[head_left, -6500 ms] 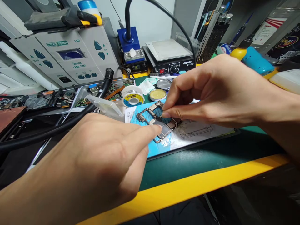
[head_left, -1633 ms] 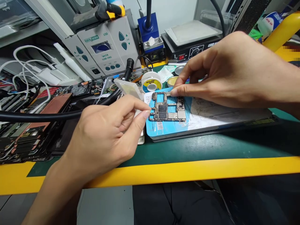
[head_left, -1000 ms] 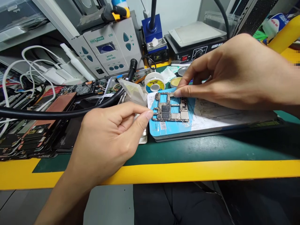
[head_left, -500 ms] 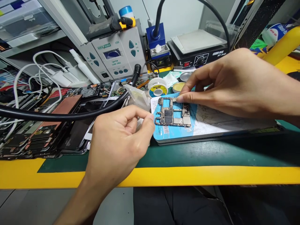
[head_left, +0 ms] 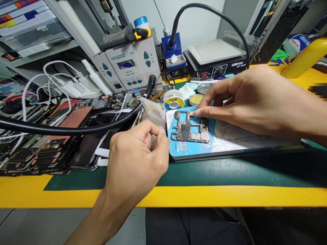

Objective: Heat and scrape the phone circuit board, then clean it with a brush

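Observation:
A phone circuit board (head_left: 186,130), with dark chips and open cut-outs, is over the blue end of a flat white-and-blue box (head_left: 190,148). Whether it rests fully on the box or is slightly raised I cannot tell. My right hand (head_left: 245,102) pinches the board's far edge between thumb and index finger, the other fingers curled behind. My left hand (head_left: 139,160) is closed in a pinch just left of the box, its thumb tip a little apart from the board. What its fingers hold, if anything, is hidden.
Behind the box stand a solder spool (head_left: 174,101), an open tin of yellowish paste (head_left: 196,99) and a heating plate (head_left: 217,51). A hot-air station (head_left: 127,64) stands at the back. Its black hose (head_left: 84,129) crosses the stacked phone parts (head_left: 63,146) on the left.
The whole view has shifted slightly, with the scene lower in it. My left hand has drawn a little away from the board's left edge. My right hand keeps its pinch.

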`<state>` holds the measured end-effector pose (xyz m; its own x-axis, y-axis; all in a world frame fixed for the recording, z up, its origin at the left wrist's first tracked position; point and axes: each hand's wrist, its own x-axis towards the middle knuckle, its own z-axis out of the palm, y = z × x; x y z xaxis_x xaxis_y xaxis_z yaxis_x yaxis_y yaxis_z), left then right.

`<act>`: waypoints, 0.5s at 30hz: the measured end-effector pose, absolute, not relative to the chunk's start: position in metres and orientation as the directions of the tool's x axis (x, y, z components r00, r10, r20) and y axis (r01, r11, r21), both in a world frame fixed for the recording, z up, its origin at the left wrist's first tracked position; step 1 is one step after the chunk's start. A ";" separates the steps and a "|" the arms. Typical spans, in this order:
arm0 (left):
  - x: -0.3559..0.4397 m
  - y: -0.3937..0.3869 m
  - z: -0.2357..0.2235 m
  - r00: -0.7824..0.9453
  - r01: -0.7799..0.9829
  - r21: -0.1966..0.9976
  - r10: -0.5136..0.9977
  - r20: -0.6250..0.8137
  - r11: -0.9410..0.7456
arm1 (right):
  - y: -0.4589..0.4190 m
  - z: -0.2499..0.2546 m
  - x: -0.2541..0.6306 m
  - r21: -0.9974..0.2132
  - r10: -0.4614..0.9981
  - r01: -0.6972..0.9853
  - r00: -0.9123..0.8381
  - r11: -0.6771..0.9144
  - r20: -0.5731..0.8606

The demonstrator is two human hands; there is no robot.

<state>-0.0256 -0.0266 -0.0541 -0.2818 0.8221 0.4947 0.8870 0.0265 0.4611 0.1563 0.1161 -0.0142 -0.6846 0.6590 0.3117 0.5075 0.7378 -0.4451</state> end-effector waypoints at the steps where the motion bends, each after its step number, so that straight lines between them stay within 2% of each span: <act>1: -0.026 -0.027 -0.054 -0.285 0.887 0.460 0.821 0.495 0.030 | 0.117 -0.015 0.156 -0.445 0.662 0.511 -0.681 0.735 0.312; 7: -0.026 -0.028 -0.053 -0.297 0.890 0.453 0.809 0.508 0.042 | 0.120 -0.017 0.158 -0.457 0.663 0.506 -0.683 0.732 0.306; 15: -0.025 -0.028 -0.054 -0.339 0.852 0.519 0.820 0.461 0.061 | 0.117 -0.016 0.158 -0.420 0.664 0.530 -0.687 0.736 0.297</act>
